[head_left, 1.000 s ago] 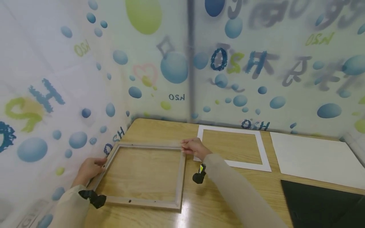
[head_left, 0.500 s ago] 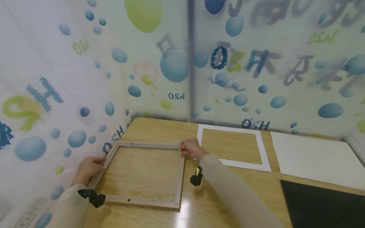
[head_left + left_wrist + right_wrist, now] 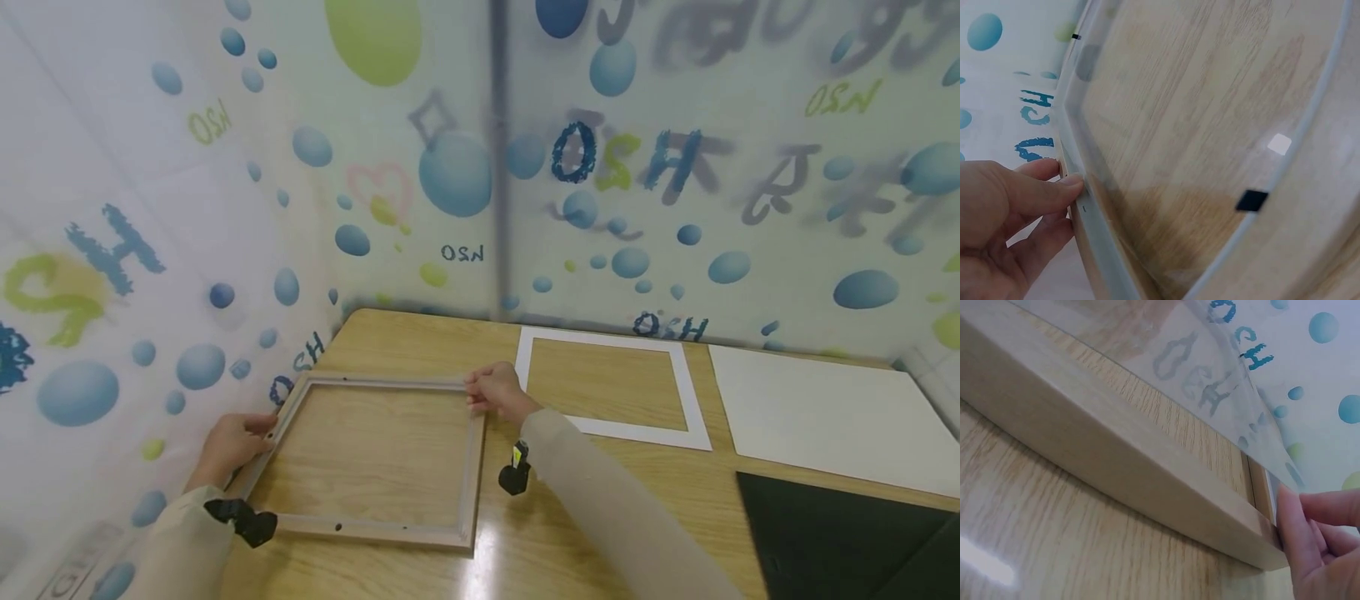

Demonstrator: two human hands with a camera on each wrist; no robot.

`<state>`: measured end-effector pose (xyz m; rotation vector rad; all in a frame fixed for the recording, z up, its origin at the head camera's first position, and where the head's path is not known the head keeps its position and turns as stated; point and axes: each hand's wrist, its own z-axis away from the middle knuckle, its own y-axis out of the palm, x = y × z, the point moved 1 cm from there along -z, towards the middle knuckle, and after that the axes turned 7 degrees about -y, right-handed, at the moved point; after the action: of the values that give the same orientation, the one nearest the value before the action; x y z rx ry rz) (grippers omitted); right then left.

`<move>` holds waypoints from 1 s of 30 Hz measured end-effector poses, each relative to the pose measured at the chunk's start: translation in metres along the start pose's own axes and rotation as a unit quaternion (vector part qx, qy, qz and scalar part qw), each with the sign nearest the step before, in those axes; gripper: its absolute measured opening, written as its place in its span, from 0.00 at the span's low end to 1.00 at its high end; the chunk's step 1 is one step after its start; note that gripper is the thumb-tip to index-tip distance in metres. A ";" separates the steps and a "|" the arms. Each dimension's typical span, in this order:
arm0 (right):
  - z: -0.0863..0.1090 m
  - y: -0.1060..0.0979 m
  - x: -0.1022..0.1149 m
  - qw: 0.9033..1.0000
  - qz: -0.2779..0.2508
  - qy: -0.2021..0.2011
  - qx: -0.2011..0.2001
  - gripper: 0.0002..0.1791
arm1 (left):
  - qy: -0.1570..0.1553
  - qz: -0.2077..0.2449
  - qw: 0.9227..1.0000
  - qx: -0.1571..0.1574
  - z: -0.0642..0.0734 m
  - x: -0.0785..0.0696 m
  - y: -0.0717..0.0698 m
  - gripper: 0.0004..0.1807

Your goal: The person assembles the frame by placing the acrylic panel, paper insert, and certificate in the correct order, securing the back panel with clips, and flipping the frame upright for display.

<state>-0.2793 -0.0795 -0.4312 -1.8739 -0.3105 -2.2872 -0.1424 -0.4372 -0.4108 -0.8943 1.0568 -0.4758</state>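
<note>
A light wooden picture frame point(image 3: 375, 533) lies on the table in the left half of the head view. A clear sheet point(image 3: 1204, 381) shows in the right wrist view, with wall letters reflected in it and its edge slanting up over the frame's opening. My right hand point(image 3: 498, 392) is at the frame's far right corner, pinching the clear sheet's corner between thumb and fingertips. My left hand point(image 3: 232, 446) grips the frame's left side, the thumb on top of the rim and the fingers along the outer face, as the left wrist view shows.
A white mat board with a cut-out window point(image 3: 637, 432) lies right of the frame, near the wall. Beyond it are a white board point(image 3: 832, 417) and, closer, a black board point(image 3: 840, 533). Patterned walls point(image 3: 457, 275) stand behind and left of the wooden table point(image 3: 600, 508).
My right hand has moved slightly left along the frame's far edge. The left hand stays on the frame's left side, and the boards have not moved.
</note>
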 end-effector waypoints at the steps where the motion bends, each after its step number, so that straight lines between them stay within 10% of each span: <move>1: 0.000 0.000 0.000 1.000 0.004 0.000 -0.003 0.10 | 0.000 0.002 1.000 0.000 0.000 0.000 0.000 0.22; 30: -0.004 -0.006 -0.007 0.998 -0.067 0.019 -0.009 0.11 | 0.006 0.005 1.000 -0.006 -0.004 0.005 0.000 0.22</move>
<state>-0.2837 -0.0752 -0.4391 -1.8689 -0.4242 -2.4160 -0.1436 -0.4426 -0.4142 -0.8967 1.0758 -0.4669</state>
